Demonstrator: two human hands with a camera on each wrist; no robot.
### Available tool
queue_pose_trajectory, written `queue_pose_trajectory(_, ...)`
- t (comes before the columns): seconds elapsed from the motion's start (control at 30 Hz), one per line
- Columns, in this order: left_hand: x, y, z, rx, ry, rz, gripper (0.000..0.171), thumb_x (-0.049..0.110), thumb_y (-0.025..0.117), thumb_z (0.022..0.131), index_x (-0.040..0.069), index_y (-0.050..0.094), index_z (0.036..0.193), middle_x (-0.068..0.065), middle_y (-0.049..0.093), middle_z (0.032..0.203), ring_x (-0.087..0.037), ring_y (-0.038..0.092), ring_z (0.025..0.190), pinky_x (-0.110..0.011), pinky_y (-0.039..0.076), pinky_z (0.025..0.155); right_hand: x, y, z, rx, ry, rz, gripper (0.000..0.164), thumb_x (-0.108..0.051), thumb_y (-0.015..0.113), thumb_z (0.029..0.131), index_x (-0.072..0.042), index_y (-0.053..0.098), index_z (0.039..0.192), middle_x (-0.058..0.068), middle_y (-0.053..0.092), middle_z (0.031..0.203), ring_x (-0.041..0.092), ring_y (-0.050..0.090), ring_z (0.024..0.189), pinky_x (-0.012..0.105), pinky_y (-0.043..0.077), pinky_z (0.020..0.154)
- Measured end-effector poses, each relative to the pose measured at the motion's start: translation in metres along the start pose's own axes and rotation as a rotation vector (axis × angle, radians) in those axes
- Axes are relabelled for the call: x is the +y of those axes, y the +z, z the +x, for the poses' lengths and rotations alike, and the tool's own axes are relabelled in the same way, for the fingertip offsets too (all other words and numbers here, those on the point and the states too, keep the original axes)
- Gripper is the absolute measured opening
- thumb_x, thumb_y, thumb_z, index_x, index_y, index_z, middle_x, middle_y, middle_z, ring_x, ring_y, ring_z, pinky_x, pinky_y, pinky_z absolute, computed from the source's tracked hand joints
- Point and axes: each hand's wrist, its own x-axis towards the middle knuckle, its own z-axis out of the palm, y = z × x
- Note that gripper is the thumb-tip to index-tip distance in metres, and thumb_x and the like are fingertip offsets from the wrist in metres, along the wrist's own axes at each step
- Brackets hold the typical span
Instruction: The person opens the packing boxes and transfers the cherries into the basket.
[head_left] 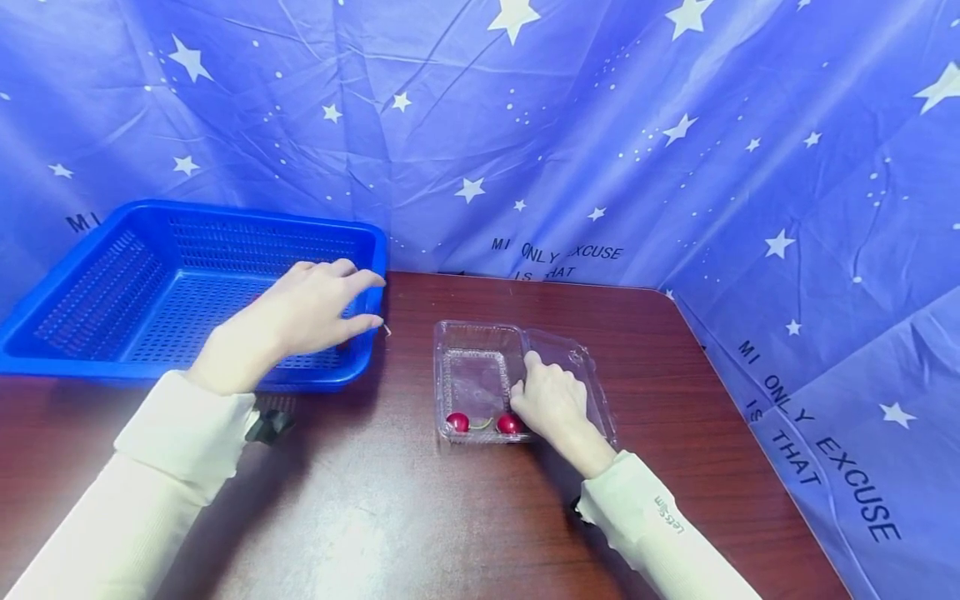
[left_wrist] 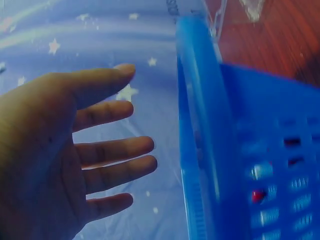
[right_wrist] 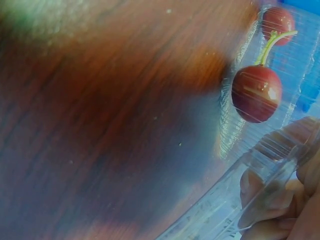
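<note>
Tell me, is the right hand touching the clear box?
Touching. In the right wrist view, the fingertips press the clear box wall; the head view shows the right hand on it.

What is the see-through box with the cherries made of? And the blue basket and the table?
The box looks like thin clear plastic: glossy and ribbed, and you see the cherries through it. The basket seems to be hard blue plastic, moulded with rows of small holes. The table looks like dark red-brown wood or a wood-look coating; it shows grain and a soft shine.

Left hand [head_left: 300, 321] open over blue basket [head_left: 90, 292], right hand [head_left: 551, 400] on clear clamshell box [head_left: 480, 379] — two cherries [head_left: 483, 423] inside, brown table [head_left: 420, 517]
</note>
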Motion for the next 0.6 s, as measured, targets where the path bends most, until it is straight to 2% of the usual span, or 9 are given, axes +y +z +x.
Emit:
queue_pose_trajectory(0.1, 0.009, 0.003, 0.002, -0.014, 0.026, -0.003, 0.053, 0.042, 0.057, 0.093, 0.009, 0.054, 0.135, -0.023, 0.063, 0.122, -0.041, 0.056, 0.114, -0.064, 0.040, 0.098, -0.001, 0.000, 0.000, -0.001, -0.002, 0.000, 0.018, -0.021, 0.057, 0.079, -0.005, 0.053, 0.085, 0.025, 0.070, 0.076, 0.044, 0.064, 0.068, 0.055, 0.050, 0.052)
queue_pose_trajectory(0.23, 0.020, 0.011, 0.005, 0.006, 0.077, 0.015, 0.052, 0.042, 0.057, 0.093, 0.009, 0.056, 0.134, -0.020, 0.065, 0.119, -0.037, 0.057, 0.114, -0.062, 0.037, 0.103, -0.001, -0.001, 0.000, -0.004, 0.001, 0.001, 0.017, -0.021, 0.057, 0.079, -0.005, 0.053, 0.085, 0.026, 0.070, 0.077, 0.045, 0.064, 0.068, 0.055, 0.050, 0.053)
queue_pose_trajectory(0.4, 0.037, 0.029, 0.008, 0.040, 0.173, 0.103, 0.050, 0.040, 0.060, 0.091, 0.009, 0.059, 0.130, -0.020, 0.066, 0.114, -0.038, 0.061, 0.106, -0.060, 0.039, 0.102, -0.001, -0.002, 0.000, -0.006, 0.002, 0.002, 0.018, -0.021, 0.057, 0.079, -0.005, 0.053, 0.084, 0.026, 0.071, 0.077, 0.045, 0.064, 0.069, 0.055, 0.049, 0.053)
queue_pose_trajectory(0.6, 0.056, 0.046, 0.009, 0.069, 0.270, 0.179, 0.046, 0.040, 0.063, 0.088, 0.011, 0.062, 0.124, -0.016, 0.068, 0.107, -0.034, 0.063, 0.100, -0.057, 0.042, 0.099, -0.001, -0.001, 0.000, -0.002, 0.001, 0.001, 0.018, -0.021, 0.057, 0.079, -0.005, 0.053, 0.086, 0.026, 0.070, 0.077, 0.045, 0.065, 0.069, 0.055, 0.050, 0.053)
